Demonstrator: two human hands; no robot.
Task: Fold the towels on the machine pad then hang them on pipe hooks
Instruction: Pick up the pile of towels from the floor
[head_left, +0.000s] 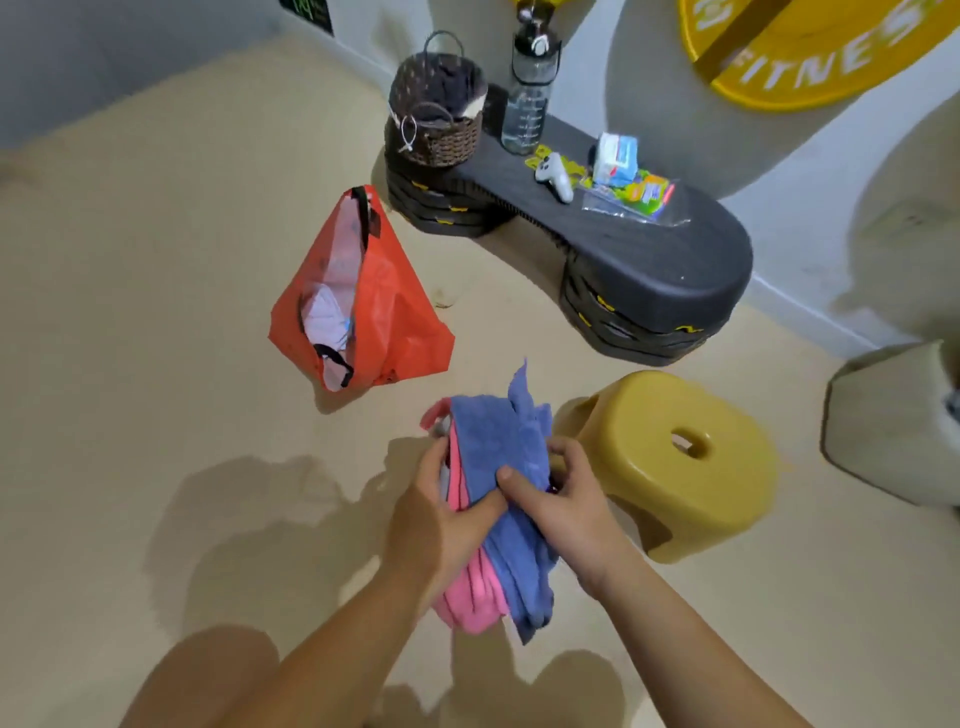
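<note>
I hold a bundle of towels above the floor at the lower middle of the head view. A blue towel (506, 447) lies on top, with a pink towel (470, 597) under it and hanging out below. My left hand (441, 514) grips the bundle from the left, thumb across the blue cloth. My right hand (563, 499) grips the blue towel from the right, thumb pressed on top. The dark machine pad (649, 254) stands beyond, against the wall. No pipe hooks are in view.
An orange bag (374, 306) with cloth inside stands on the floor ahead left. A yellow stool (670, 457) is close on my right. On the pad sit a wicker basket (436, 114), a water bottle (530, 88), a white controller (556, 174) and packets (628, 182).
</note>
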